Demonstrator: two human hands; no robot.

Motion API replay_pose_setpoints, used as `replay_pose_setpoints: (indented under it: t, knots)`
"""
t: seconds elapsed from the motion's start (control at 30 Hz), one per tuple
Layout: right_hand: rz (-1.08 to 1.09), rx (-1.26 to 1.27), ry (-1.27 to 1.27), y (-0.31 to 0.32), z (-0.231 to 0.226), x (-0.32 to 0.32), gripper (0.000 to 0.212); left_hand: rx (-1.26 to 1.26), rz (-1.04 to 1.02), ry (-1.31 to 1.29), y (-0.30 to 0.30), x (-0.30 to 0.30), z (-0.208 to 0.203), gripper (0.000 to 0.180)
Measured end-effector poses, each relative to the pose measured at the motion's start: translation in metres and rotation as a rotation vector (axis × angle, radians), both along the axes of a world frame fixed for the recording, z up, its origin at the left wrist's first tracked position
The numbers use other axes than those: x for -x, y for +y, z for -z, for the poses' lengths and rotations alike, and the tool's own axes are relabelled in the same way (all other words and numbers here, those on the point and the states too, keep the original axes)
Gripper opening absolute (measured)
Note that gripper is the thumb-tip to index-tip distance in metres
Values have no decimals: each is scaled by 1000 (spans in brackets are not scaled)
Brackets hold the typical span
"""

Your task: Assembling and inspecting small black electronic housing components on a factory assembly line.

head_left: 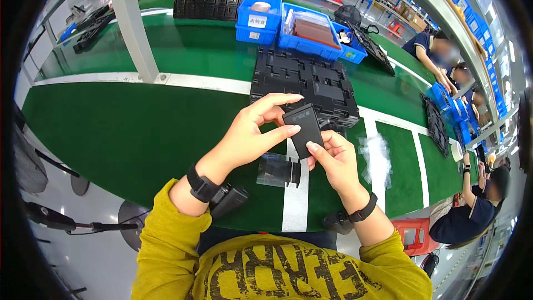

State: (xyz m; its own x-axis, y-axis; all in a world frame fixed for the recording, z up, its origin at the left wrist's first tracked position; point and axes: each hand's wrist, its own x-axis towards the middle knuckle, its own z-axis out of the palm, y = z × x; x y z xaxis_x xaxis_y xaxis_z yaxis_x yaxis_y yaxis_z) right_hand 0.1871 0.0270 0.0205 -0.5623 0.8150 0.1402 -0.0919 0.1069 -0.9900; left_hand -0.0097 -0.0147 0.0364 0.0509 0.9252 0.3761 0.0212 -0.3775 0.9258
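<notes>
Flat black piece in hand, not set down

The right hand (340, 162) grips the flat black piece (305, 133), thumb across its lower face and fingers around its right edge and behind. The left hand (244, 133) meets its upper left side: the thumb touches the face near the edge, the index finger reaches out past the top, and the other fingers curl by the corner. Whether they pinch it too, I cannot tell.

So the piece is clear of the green bench (127, 128), tilted between the hands, and judging by this it is midway through handling. Its front looks whole; its back is hidden, so any work there cannot be judged.

Below and left of the grip lies a clear film sheet (272, 170) beside dark strips (293, 173), apart from the piece. Right of the grip, a heap of clear film (377, 161) rests loose. Just beyond the grip stands a stack of black trays (300, 80); putting the piece down, there or elsewhere, is left undone. Farther out sit blue bins (258, 34). How many pieces are finished does not show.
</notes>
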Motion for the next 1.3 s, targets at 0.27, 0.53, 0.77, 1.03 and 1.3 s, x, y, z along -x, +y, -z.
replay_pose_setpoints:
  t: [0.27,0.53,0.77,1.03,1.3]
  knots:
    - [-147,114,60,-10,5,-4,14,-29,84,-100,1,1,7,26]
    - [-160,119,95,-20,0,-9,14,-111,158,35,4,5,7,30]
    - [-111,147,119,-23,6,-3,12,-111,110,95,3,1,8,30]
    - [-14,-13,55,-12,17,-8,23,46,19,-78,-4,-10,3,63]
    - [307,-708,-19,-6,5,3,34,102,21,-14,-6,-25,10,40]
